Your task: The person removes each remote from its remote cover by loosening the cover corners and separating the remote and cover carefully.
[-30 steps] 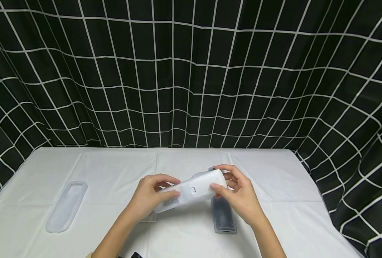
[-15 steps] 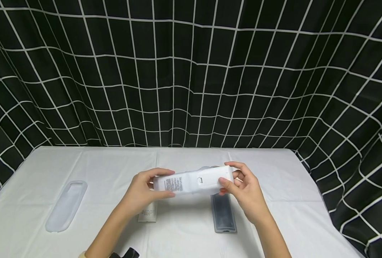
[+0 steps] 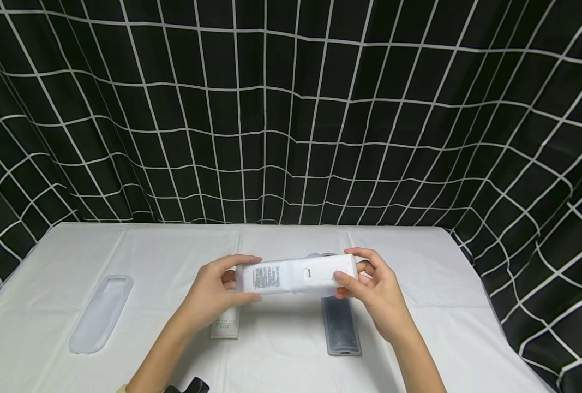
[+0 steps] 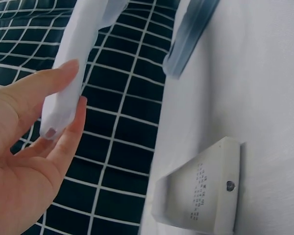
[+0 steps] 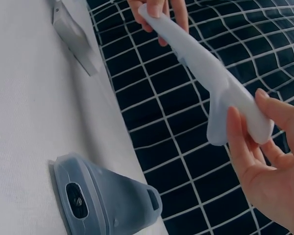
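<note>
A white remote control [image 3: 323, 270] is held level above the table, its back with the battery cover and printed label facing me. A translucent silicone sleeve [image 3: 294, 277] covers its left part; near the right end, a loose flap of sleeve [image 5: 217, 120] hangs away from the remote in the right wrist view. My left hand [image 3: 211, 289] grips the sleeved left end between thumb and fingers. With thumb and fingers, my right hand [image 3: 375, 289] pinches the bare right end.
Below the remote lies a dark remote in a clear sleeve [image 3: 341, 327]. Near my left hand, a small white object with printed text [image 3: 226, 323] rests on the white-covered table [image 3: 173, 251]. Another translucent sleeve [image 3: 101, 314] lies at the left. A black gridded curtain [image 3: 281, 125] stands behind.
Both hands have brought the remote from a tilt to nearly level and moved it slightly right. The printed label now shows fully. Over the last half second it hardly moves.
</note>
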Demonstrator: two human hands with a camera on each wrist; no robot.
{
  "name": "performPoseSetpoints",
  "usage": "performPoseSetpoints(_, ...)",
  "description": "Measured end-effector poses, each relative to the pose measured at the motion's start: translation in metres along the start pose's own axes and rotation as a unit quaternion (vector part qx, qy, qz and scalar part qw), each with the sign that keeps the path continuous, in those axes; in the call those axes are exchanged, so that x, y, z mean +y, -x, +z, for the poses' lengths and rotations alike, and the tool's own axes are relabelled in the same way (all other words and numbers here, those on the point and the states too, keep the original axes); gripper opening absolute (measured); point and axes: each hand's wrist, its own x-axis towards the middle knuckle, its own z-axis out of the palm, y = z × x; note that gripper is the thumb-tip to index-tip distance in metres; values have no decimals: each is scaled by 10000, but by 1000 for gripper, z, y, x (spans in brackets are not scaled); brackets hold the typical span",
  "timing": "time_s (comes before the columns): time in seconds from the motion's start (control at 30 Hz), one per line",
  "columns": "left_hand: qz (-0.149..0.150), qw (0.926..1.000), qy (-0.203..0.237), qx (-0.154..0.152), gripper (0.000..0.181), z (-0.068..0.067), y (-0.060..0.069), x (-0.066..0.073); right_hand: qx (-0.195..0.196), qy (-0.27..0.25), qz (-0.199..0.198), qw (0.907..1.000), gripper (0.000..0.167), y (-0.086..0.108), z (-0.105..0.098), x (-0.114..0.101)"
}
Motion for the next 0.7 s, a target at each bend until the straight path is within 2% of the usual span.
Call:
performPoseSetpoints(0.13,-25,10000,-41,69,62,1,1,-1,-172,294,64,9994,56,-1,-2,1)
performPoseSetpoints(0.33,-115,9996,221,141,62,-1,3,0,-379,866,-34,9955,74,0,-6,1)
performPoseSetpoints(0.47,-155,9992,346,159,64,-1,4,-1,-432,1056,-215,9932,72,1,-8,3)
performPoseSetpoints(0.7,-120,9989,429,167,66,-1,4,-1,-400,1042,-207,9935,66,-1,-7,3)
